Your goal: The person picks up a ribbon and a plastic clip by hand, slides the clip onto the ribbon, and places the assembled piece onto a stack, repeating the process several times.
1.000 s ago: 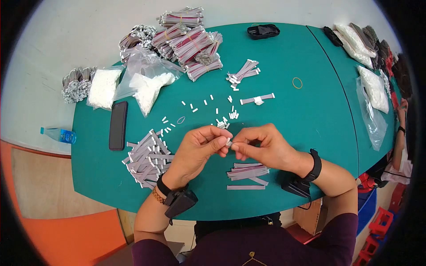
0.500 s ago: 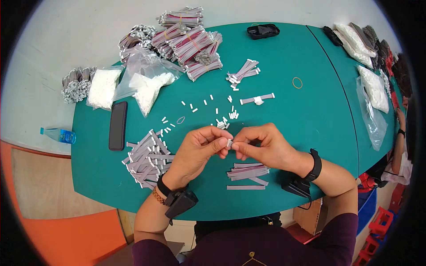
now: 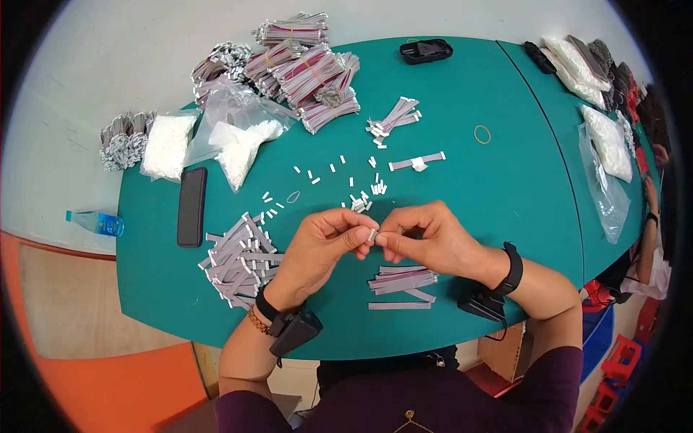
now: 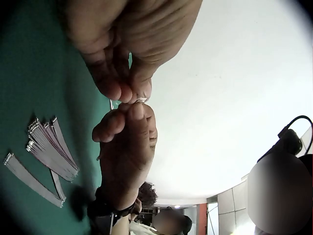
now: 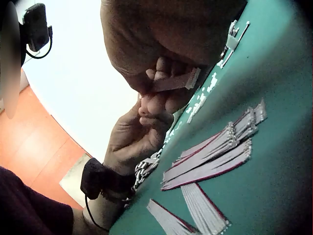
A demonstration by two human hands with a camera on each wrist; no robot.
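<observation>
Fingertips meet over the near middle of the table, around a small white connector (image 3: 372,235) at the end of a flat ribbon cable. My left hand (image 3: 326,242) pinches this end between thumb and forefinger. From the other side my right hand (image 3: 433,237) pinches the same cable, with thumb and forefinger against the connector. In the right wrist view the grey ribbon cable (image 5: 172,84) runs under the right hand's curled fingers, its other pale connector end sticking out. The fingertips hide most of the connector being worked on.
Ribbon cables (image 3: 401,280) lie just below the hands, and a larger cable pile (image 3: 238,261) is at left. Loose white connector pieces (image 3: 359,202) are scattered beyond the hands. Farther off are bundled cables (image 3: 310,72), bags of white pieces (image 3: 167,148) and a phone (image 3: 191,208).
Both hands stay together in nearly the same place, still pinching the connector, with only tiny finger shifts. At the far right edge another person's hand and arm have moved a little.
</observation>
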